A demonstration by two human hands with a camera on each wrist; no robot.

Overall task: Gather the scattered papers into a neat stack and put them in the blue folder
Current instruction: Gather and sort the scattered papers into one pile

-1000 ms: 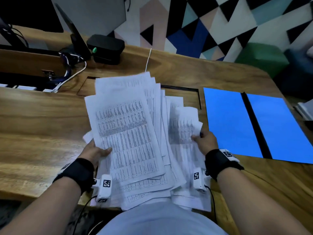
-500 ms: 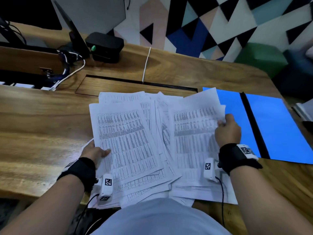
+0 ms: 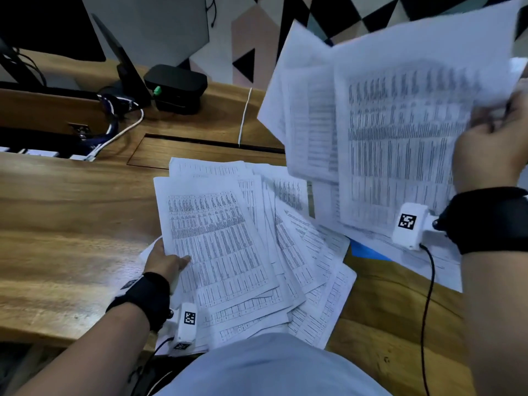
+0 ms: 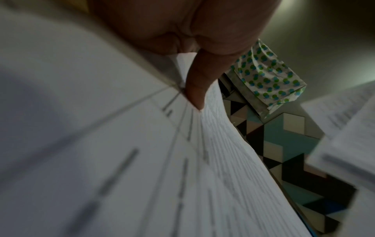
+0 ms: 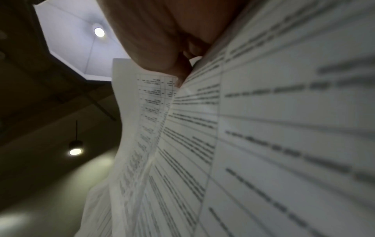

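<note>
White printed papers (image 3: 217,247), sheets covered in dense black tables, lie fanned across the wooden desk (image 3: 71,212) at the centre of the head view, their long axes running from the lower edge of the frame toward the top, splayed out to the right. Your left hand (image 3: 164,260) holds the left edge of this fan, thumb on the top sheet and fingers hidden under it; the left wrist view shows that thumb pressed onto the paper. Your right hand (image 3: 491,150), at the right edge of the frame, pinches a raised bunch of sheets (image 3: 394,124) that fills the upper right, blurred and lifted clear of the desk at its top. More sheets lie flat below it at the right.

The blue folder (image 3: 364,250) shows only as a small blue sliver right of centre, beneath those sheets; most of it is covered. It lies on your right hand's side. The raised bunch hangs above and right of the fan, so I judge it must come down and leftward, long edges parallel, to square up.
</note>
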